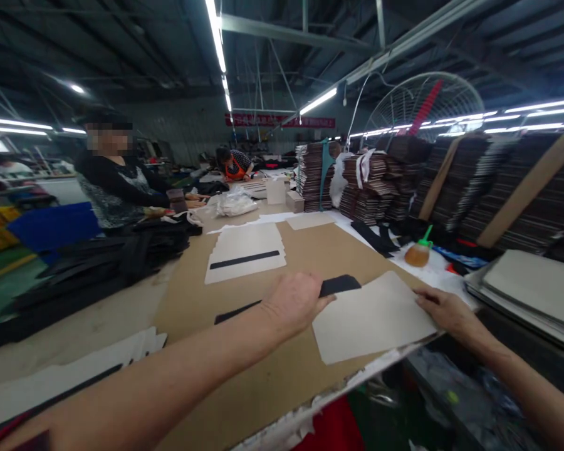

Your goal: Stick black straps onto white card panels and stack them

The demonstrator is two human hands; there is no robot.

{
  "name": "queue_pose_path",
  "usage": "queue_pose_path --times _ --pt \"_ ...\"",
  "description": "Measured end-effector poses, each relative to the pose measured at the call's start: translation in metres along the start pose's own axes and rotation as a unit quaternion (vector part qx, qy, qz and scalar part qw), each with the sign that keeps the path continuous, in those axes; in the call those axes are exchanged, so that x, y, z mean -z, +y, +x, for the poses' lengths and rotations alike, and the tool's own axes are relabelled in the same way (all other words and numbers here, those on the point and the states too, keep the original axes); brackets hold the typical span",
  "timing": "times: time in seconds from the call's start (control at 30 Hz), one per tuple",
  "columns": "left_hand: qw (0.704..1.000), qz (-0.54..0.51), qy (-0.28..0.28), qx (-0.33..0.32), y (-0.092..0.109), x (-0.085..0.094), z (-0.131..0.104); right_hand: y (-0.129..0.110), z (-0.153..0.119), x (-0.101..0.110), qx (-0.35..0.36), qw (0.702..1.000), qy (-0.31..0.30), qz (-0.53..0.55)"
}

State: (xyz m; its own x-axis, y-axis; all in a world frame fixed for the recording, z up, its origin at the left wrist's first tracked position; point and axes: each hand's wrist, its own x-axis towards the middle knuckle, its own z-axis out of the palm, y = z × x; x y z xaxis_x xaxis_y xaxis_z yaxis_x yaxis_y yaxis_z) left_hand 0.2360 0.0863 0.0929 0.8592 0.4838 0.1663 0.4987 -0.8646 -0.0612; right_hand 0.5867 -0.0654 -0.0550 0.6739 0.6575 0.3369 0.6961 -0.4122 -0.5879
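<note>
A pale grey cardboard sheet (pixel 371 319) is held between my two hands over the near right part of the brown work board. My left hand (pixel 296 300) is closed at the sheet's left edge, its thumb near the corner. The right edge is pinched between thumb and fingers of my right hand (pixel 444 308). Behind and under my left hand runs a black strip (pixel 341 285); whether that hand also grips it I cannot tell. Farther off lies a fanned stack of pale sheets (pixel 247 241), with a black strip (pixel 244 259) across the top one.
Black fabric pieces (pixel 122 263) are heaped at left; more pale sheets (pixel 75 369) lie near my left forearm. A glue bottle (pixel 418 250) with a green nozzle stands at right, before tall board stacks (pixel 507 181). A co-worker (pixel 117 169) stands across the table.
</note>
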Motion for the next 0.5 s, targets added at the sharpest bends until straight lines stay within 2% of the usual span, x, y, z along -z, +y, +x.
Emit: queue_pose_path --times 0.1,0.13,0.2,0.3,0.4,0.43,0.5 --pt "0.987 -0.154 -0.020 0.040 0.014 0.045 -0.052 -0.042 -0.035 -0.029 0.057 0.996 -0.061 0.017" --pt "0.975 -0.213 -0.035 0.058 0.016 0.052 -0.071 -0.056 -0.045 -0.040 0.081 0.994 -0.068 0.022" --pt "0.934 -0.328 -0.078 0.117 0.017 0.050 -0.106 -0.084 -0.064 -0.058 0.122 0.990 -0.069 0.028" --pt "0.834 -0.481 -0.158 0.218 0.016 0.015 -0.151 -0.117 -0.087 -0.075 0.164 0.986 -0.033 0.018" --pt "0.719 -0.624 -0.168 0.256 0.015 -0.033 -0.180 -0.147 -0.115 -0.078 0.188 0.979 0.004 0.078" --pt "0.676 -0.670 -0.164 0.260 0.016 -0.047 -0.185 -0.158 -0.126 -0.076 0.191 0.974 -0.013 0.123" --pt "0.594 -0.744 -0.154 0.263 0.016 -0.068 -0.192 -0.179 -0.150 -0.071 0.189 0.951 -0.097 0.224"
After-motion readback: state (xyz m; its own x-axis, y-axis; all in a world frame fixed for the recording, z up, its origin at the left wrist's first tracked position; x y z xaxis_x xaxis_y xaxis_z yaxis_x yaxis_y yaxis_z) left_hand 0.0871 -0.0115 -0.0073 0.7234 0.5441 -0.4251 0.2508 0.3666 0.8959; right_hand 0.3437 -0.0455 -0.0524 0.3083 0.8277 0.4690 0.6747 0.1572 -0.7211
